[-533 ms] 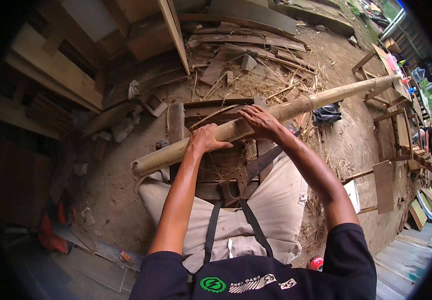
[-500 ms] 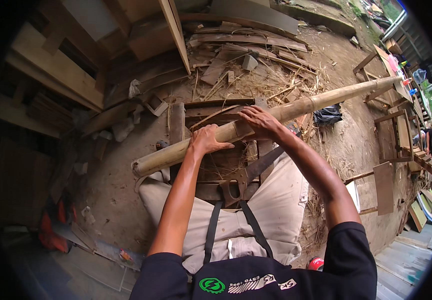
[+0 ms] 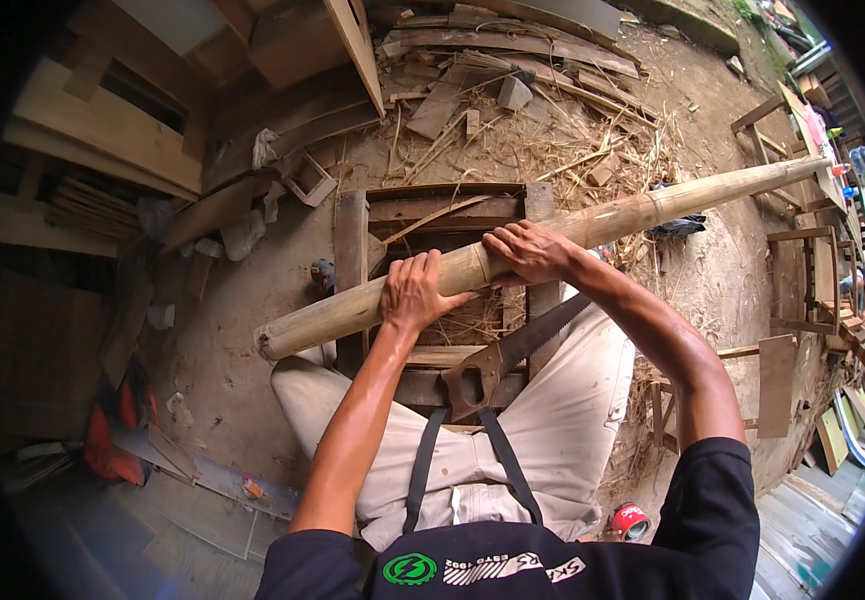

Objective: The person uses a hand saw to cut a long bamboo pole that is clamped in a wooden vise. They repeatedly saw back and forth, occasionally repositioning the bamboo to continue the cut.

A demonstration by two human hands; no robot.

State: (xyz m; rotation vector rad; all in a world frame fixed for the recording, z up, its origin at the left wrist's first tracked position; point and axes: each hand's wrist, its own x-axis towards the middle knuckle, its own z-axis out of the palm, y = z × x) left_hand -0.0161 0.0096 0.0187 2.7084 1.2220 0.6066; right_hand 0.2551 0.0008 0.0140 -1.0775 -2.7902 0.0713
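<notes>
Left grip (image 3: 414, 290) and right grip (image 3: 532, 252) both curled over bamboo pole (image 3: 602, 220), holding it; handsaw (image 3: 515, 347) lies between beige trouser legs (image 3: 567, 395)

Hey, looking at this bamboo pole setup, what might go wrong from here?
The round bamboo pole might roll or swing: it crosses the wooden frame with a long section reaching out to the right, past the right hand.

The handsaw lies unheld beside the right trouser leg, so its blade could shift and nick the leg.
</notes>
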